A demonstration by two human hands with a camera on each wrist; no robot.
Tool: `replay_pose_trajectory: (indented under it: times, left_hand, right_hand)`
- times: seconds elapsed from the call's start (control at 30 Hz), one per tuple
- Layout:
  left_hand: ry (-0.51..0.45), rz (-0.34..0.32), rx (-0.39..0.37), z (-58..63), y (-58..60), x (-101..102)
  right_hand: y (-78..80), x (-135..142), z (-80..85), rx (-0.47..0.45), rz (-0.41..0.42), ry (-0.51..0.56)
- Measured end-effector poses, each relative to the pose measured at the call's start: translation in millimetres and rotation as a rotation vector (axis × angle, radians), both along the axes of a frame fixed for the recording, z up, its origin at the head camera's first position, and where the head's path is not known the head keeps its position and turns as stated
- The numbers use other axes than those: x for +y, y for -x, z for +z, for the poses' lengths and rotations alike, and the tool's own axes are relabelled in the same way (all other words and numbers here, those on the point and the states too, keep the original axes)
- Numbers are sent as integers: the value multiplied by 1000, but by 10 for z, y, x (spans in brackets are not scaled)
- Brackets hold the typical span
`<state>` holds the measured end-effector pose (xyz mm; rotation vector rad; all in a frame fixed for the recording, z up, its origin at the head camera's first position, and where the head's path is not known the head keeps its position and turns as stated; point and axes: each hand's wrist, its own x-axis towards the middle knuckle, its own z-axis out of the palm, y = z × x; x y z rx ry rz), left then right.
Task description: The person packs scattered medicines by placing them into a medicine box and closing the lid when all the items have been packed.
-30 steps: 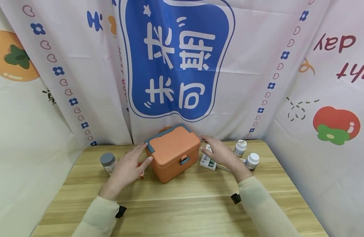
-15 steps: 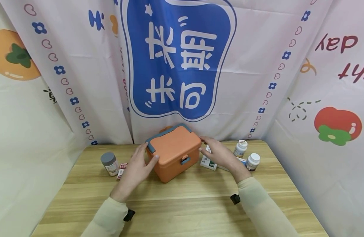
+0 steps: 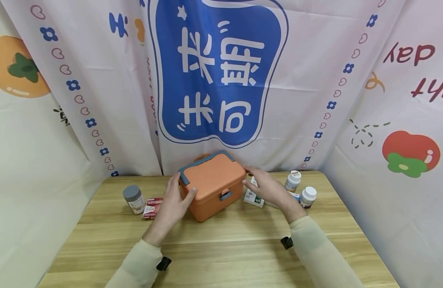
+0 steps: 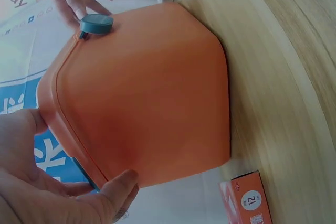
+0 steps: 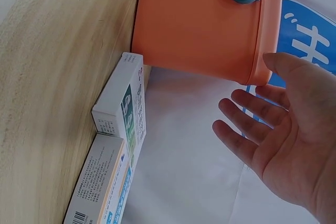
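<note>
On the table, near the back curtain, stands an orange storage box (image 3: 214,180) with its lid down. A blue-grey handle (image 3: 183,178) lies along the lid's rear edge, and a latch (image 3: 225,195) sits on the front. My left hand (image 3: 173,204) is at the box's left end; in the left wrist view its thumb touches the lid edge and its fingers lie against the side wall. At the right end is my right hand (image 3: 266,188). In the right wrist view, its thumb touches the lid corner while the other fingers (image 5: 239,142) spread loosely.
Left of the box are a grey-capped bottle (image 3: 135,200) and a red medicine box (image 3: 151,209). Beneath and beside my right hand lie white medicine cartons (image 5: 121,103). Two white bottles, one behind (image 3: 292,182) and one in front (image 3: 307,197), stand further right. Printed curtains (image 3: 315,80) enclose the table.
My left hand has moved right, from beside the box onto its left end, uncovering the red medicine box. The right hand has shifted only slightly toward the box. The box has barely moved.
</note>
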<state>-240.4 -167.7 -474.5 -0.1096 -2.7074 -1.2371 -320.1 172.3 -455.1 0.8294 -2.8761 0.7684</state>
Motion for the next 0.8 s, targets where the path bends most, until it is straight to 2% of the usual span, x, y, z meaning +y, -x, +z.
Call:
replay_pose_trajectory:
  times: [0.43,0.8]
  left_hand:
    - [-170,-80,-28,-34,112,-90]
    - [-129,-133,-11,-69,223,-204]
  right_hand:
    - [-22,78,17,-55,19,24]
    - [-20,183,-10,-67,45,43]
